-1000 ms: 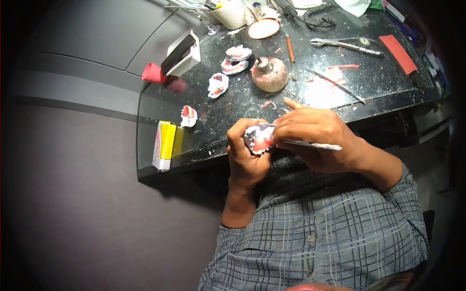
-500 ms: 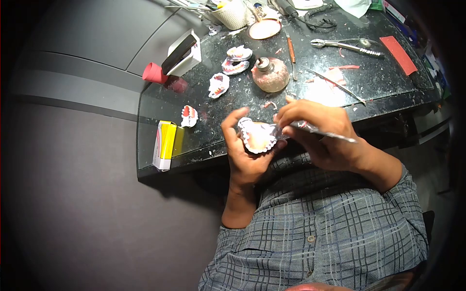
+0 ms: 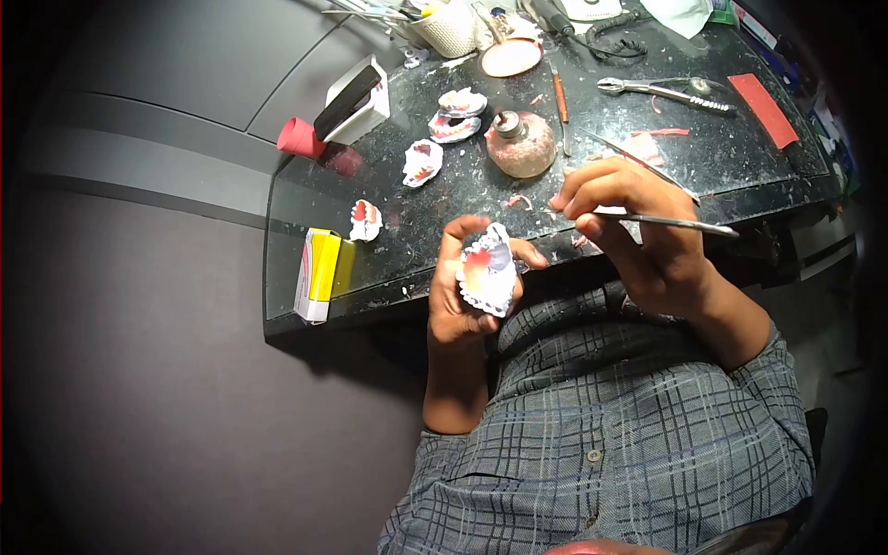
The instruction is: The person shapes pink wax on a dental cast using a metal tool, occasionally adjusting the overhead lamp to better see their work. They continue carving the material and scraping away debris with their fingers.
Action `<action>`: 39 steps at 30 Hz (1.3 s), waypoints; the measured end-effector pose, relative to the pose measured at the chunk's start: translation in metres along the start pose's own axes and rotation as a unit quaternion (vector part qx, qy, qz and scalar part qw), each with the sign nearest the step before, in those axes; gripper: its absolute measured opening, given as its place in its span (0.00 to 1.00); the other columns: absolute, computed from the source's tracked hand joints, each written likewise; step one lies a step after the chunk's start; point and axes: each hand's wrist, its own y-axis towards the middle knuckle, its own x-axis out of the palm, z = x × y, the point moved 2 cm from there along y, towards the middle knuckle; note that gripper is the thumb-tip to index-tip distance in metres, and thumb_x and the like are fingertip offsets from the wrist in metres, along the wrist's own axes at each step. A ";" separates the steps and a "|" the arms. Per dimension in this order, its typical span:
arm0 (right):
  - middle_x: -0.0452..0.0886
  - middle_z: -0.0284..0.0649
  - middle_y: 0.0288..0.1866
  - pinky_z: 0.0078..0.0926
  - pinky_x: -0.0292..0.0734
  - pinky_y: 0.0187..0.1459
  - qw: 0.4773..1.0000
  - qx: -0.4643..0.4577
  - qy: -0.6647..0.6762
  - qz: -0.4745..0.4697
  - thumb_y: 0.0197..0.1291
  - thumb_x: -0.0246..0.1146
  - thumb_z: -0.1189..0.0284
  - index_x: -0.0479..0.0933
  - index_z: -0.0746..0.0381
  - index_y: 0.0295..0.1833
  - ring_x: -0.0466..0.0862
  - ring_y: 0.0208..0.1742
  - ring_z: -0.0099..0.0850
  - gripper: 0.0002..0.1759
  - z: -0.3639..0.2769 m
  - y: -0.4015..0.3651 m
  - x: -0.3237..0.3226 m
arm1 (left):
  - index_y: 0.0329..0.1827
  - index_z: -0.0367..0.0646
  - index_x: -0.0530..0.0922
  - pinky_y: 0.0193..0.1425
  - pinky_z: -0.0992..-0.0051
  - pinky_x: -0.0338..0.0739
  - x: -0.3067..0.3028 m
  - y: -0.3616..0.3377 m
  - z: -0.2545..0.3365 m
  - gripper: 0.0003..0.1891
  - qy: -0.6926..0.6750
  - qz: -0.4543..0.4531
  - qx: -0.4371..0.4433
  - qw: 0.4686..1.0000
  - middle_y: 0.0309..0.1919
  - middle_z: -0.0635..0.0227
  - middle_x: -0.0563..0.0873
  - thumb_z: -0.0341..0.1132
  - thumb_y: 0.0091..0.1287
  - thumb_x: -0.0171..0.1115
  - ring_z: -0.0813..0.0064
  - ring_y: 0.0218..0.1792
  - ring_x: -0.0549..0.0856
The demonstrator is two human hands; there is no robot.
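A white plaster dental cast (image 3: 499,282) with a row of teeth and a reddish patch of wax rests in my left hand (image 3: 451,310), fingers and thumb around its sides. It is tilted, with its hollow palate side facing up. My right hand (image 3: 647,217) pinches a slim metal wax carver (image 3: 689,223) and is held to the right of the cast, apart from it. The carver's handle end points right; its working tip is hidden by the fingers. Beyond my hands stands a round, wax-smeared spirit burner (image 3: 520,153) with a metal neck.
More dental casts (image 3: 456,116) sit at the table's left half, near a yellow and white box (image 3: 319,277). Behind lie a brown-handled tool (image 3: 560,97), pliers (image 3: 666,92), a red wax sheet (image 3: 763,111) and another metal tool (image 3: 638,159). Wax scraps (image 3: 521,202) litter the black tabletop.
My right hand has drawn away from the cast, up and to the right, with the carver. My left hand has turned the cast, so the reddish wax patch now shows.
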 end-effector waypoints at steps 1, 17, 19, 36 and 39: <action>0.85 0.44 0.42 0.29 0.80 0.43 1.000 0.000 0.001 0.000 0.69 0.65 0.77 0.80 0.67 0.46 0.86 0.40 0.35 0.05 0.000 -0.001 0.001 | 0.76 0.29 0.55 0.31 0.83 0.75 -0.002 -0.002 0.000 0.54 -0.018 0.001 -0.004 1.000 0.51 0.28 0.79 0.42 0.53 0.81 0.75 0.25 0.80; 0.89 0.47 0.43 0.33 0.85 0.46 0.999 -0.017 0.000 -0.029 0.64 0.68 0.80 0.82 0.68 0.47 0.91 0.45 0.41 0.07 0.001 -0.004 0.004 | 0.58 0.24 0.72 0.36 0.61 0.75 -0.012 -0.006 -0.013 0.47 -0.253 -0.051 -0.031 0.966 0.46 0.45 0.80 0.72 0.73 0.45 0.55 0.34 0.81; 0.89 0.45 0.43 0.31 0.85 0.44 0.999 -0.021 0.002 -0.028 0.62 0.70 0.81 0.83 0.67 0.48 0.90 0.43 0.40 0.08 0.001 -0.004 0.004 | 0.56 0.24 0.70 0.31 0.66 0.66 -0.009 -0.009 -0.013 0.50 -0.230 -0.019 -0.058 0.971 0.37 0.54 0.82 0.76 0.71 0.41 0.65 0.25 0.78; 0.89 0.45 0.44 0.33 0.86 0.47 0.996 -0.029 0.060 -0.067 0.62 0.70 0.81 0.82 0.67 0.48 0.91 0.46 0.42 0.09 0.005 -0.007 0.013 | 0.48 0.37 0.81 0.15 0.74 0.72 0.013 -0.014 -0.013 0.48 -0.219 0.181 -0.180 0.942 0.27 0.59 0.86 0.79 0.70 0.34 0.68 0.16 0.82; 0.89 0.46 0.45 0.33 0.87 0.46 0.993 -0.021 0.071 -0.090 0.61 0.71 0.80 0.82 0.67 0.47 0.91 0.46 0.43 0.09 0.004 -0.005 0.014 | 0.52 0.41 0.81 0.25 0.74 0.80 0.012 -0.015 -0.013 0.43 -0.282 0.095 -0.197 0.934 0.36 0.58 0.88 0.78 0.70 0.43 0.67 0.30 0.87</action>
